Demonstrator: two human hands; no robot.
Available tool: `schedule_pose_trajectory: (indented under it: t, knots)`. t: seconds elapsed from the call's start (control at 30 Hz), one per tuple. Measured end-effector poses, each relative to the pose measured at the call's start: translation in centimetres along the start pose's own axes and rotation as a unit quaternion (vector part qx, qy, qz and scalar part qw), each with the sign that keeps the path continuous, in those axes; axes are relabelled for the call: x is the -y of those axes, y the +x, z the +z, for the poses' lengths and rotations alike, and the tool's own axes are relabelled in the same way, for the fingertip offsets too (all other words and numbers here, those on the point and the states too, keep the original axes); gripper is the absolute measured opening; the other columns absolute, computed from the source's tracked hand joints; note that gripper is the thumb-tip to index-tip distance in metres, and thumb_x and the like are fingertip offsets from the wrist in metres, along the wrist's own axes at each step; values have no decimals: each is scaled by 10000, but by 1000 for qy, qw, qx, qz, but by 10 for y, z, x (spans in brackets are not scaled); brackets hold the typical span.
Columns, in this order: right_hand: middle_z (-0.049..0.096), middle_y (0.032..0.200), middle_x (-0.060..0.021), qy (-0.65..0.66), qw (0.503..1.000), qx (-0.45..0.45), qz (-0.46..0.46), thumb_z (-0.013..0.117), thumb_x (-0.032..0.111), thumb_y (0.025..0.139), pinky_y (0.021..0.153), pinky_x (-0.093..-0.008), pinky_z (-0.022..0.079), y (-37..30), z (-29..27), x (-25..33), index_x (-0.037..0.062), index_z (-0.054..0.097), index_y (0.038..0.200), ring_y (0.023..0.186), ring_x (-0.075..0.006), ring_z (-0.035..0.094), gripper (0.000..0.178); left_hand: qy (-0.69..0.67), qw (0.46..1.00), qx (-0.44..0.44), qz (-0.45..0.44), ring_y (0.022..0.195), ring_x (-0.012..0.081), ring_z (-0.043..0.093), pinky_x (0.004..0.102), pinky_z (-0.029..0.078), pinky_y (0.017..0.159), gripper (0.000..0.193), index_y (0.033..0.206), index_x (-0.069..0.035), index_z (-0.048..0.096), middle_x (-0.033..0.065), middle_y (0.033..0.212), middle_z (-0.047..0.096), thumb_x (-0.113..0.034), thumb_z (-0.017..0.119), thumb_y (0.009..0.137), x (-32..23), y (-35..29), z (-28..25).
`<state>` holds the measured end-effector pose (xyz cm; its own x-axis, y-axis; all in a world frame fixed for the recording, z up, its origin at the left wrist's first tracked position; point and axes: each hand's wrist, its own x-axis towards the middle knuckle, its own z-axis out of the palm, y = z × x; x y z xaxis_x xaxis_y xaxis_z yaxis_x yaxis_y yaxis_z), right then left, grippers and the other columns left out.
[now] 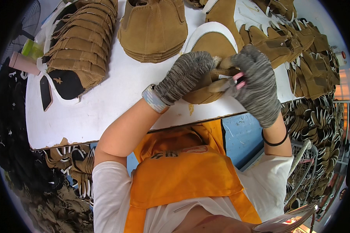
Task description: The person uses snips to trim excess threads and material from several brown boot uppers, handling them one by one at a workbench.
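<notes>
Both my hands wear grey-and-black striped knit gloves. Between them, near the table's front edge, is a brown suede shoe upper (201, 95). My left hand (188, 73) is closed with its fingertips pinching the top edge of the upper. Curled around the opposite side is my right hand (256, 79), its fingers closed at the upper's opening. Something small, pink and dark (240, 79), shows between the right fingers; its kind I cannot make out. Just beyond lies another brown suede piece (216, 43) with a white, zigzag-stitched border.
On the white table (81, 124), stacked uppers (153, 33) stand behind my left hand. A long row of brown pieces (83, 46) lies at left, near a pink cup (24, 63). More uppers (309, 73) pile at right. A wire basket (305, 167) stands below, right.
</notes>
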<state>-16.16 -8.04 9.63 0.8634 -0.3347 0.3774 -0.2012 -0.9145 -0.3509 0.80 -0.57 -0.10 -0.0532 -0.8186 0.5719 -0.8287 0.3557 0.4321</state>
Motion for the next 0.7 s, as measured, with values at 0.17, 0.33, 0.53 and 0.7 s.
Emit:
schedule_pose_trajectory:
  t: [0.17,0.33,0.53,0.7]
  knots:
    - [554,777,-104,-175,984,30,-18,670,131,665,709,-405,457,15,0,30,35,642,826,744,-289,567,190,-118,992,-51,15,833,290,611,355,491,725,286,1030,-95,610,89,915,629,-125,678,754,10,-3,2]
    - [567,805,-134,-125,990,71,-14,676,145,673,724,-414,447,9,-7,20,28,653,886,779,-312,565,244,-69,997,-3,22,871,278,597,351,485,744,370,1072,-60,575,107,969,613,-224,684,759,3,2,-5]
    - [578,806,-131,-149,986,70,-32,687,124,685,762,-407,444,13,1,20,28,653,892,798,-311,574,231,-71,996,-52,29,951,284,579,357,474,803,382,1100,-46,556,125,1019,598,-199,662,766,8,-4,1]
    - [595,904,-132,-199,977,-27,-76,673,114,698,781,-395,445,15,-5,15,40,649,954,822,-312,570,268,42,991,-91,88,1017,282,557,346,463,876,369,1159,-37,544,137,1096,573,-97,613,802,8,-7,4]
